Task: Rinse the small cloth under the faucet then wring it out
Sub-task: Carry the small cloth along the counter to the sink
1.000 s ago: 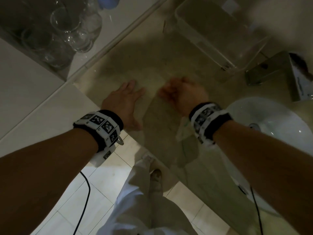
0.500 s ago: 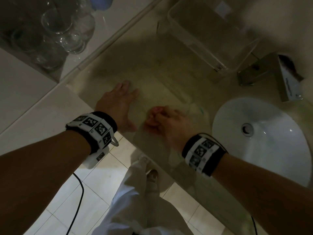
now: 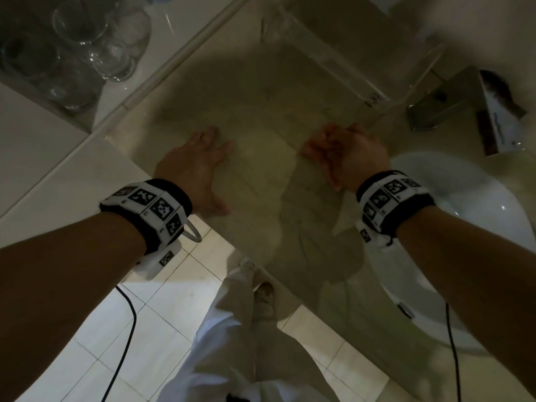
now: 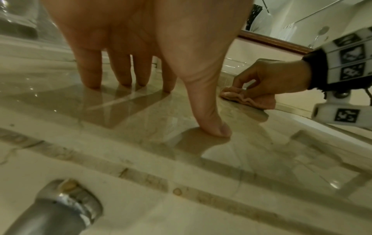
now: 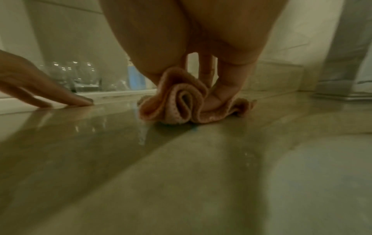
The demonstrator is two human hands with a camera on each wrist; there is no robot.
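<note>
A cluster of clear drinking glasses (image 3: pixel 84 44), with nothing seen inside them, is set on a white shelf at 10 o'clock in the head view, and a clear rectangular plastic box (image 3: pixel 342 44), its contents not discernible, is placed at 1 o'clock. The round white basin (image 3: pixel 464 216) at 4 o'clock is seen with only its drain in it, and the square metal faucet (image 3: pixel 452 100) is mounted at 2 o'clock beside it. The small pink cloth (image 5: pixel 187 103) is bunched into rolled folds on the glossy beige stone desk (image 3: pixel 261 111) at the middle of the view, left of the basin; its long axis is seen running roughly 9 to 3 o'clock in the right wrist view. It is pinched and pressed down by the curled fingers of the right hand (image 3: pixel 348 155). The left hand (image 3: pixel 194 166) is laid at 9 o'clock of it, well apart, fingers straight and spread, tips touching the desk. White floor tiles are seen below the desk edge.
</note>
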